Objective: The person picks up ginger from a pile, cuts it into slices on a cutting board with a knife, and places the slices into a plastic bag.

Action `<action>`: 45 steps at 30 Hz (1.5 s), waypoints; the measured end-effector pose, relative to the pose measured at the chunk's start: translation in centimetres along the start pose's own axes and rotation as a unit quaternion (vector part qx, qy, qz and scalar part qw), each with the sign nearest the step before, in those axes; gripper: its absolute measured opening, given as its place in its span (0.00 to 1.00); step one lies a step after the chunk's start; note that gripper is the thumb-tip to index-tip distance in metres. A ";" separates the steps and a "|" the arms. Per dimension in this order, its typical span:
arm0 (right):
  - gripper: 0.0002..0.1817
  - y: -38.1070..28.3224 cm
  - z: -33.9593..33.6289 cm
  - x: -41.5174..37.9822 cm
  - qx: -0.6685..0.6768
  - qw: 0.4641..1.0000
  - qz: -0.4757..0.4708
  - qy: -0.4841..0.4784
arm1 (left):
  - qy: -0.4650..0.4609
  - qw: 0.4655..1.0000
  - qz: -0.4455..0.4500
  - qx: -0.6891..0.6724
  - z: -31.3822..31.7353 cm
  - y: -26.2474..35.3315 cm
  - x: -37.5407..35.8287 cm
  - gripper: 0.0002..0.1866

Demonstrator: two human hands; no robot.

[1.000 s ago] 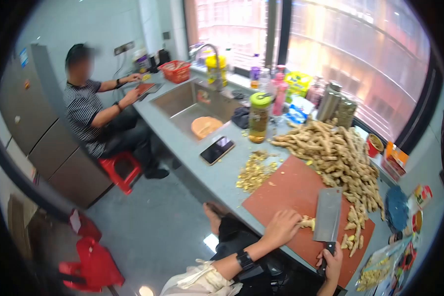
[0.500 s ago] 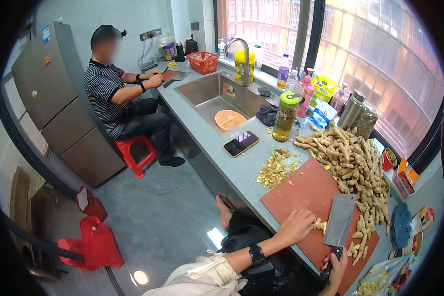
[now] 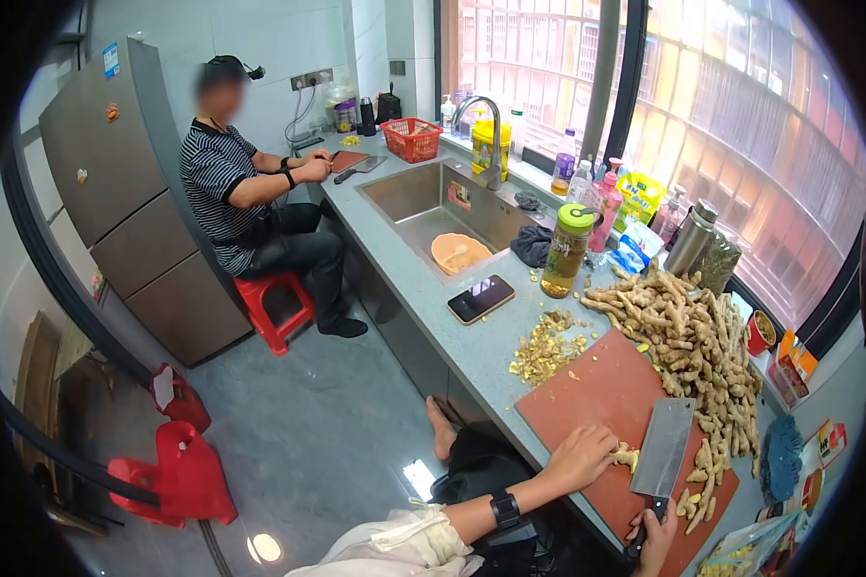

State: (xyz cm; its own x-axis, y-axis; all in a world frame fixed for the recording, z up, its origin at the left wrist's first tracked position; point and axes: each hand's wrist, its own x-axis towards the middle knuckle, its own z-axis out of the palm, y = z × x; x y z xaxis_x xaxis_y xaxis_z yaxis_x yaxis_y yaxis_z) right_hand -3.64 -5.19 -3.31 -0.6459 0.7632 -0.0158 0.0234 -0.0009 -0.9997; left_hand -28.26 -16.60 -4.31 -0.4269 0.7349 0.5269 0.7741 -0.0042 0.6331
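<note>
My left hand (image 3: 581,456) is closed around one end of a piece of ginger (image 3: 625,456) on the reddish-brown cutting board (image 3: 577,389). In my right hand (image 3: 656,536) is the black handle of a cleaver (image 3: 664,447). Its broad blade lies over the board, just right of the ginger piece. A big heap of ginger roots (image 3: 688,327) borders the board's far right side, with some loose roots beside the blade. Ginger scraps (image 3: 548,351) are spread on the counter past the board's left edge.
A phone (image 3: 481,299) and a green-lidded bottle (image 3: 568,250) stand between board and sink (image 3: 423,197). An orange bowl (image 3: 459,254) sits in the sink. Across the counter, a seated person (image 3: 250,183) works at another board. A plastic bag (image 3: 755,543) lies at the near right.
The whole view has shifted slightly, with things appearing a little lower and to the right. Both hands keep their holds on the ginger and the cleaver.
</note>
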 end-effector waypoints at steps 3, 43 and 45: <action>0.22 0.0 0.0 -0.2 -0.009 1.000 0.008 0.003 | 0.000 1.000 0.001 0.001 0.0 0.1 -0.1 0.11; 0.20 -1.0 0.7 -0.4 -0.013 1.000 0.018 0.011 | 0.009 1.000 0.005 0.001 -0.3 0.2 -0.1 0.10; 0.20 -0.8 0.5 -0.3 -0.014 1.000 0.015 0.008 | 0.009 1.000 0.005 0.001 -0.2 0.1 0.0 0.10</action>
State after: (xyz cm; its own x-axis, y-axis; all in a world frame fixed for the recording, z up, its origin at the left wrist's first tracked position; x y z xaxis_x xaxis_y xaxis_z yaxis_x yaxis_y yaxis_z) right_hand -3.85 -5.73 -2.49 -0.6318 0.7739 -0.0444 0.0629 -0.0058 -0.9980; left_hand -28.26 -16.80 -4.14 -0.4277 0.7231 0.5424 0.7791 -0.0093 0.6268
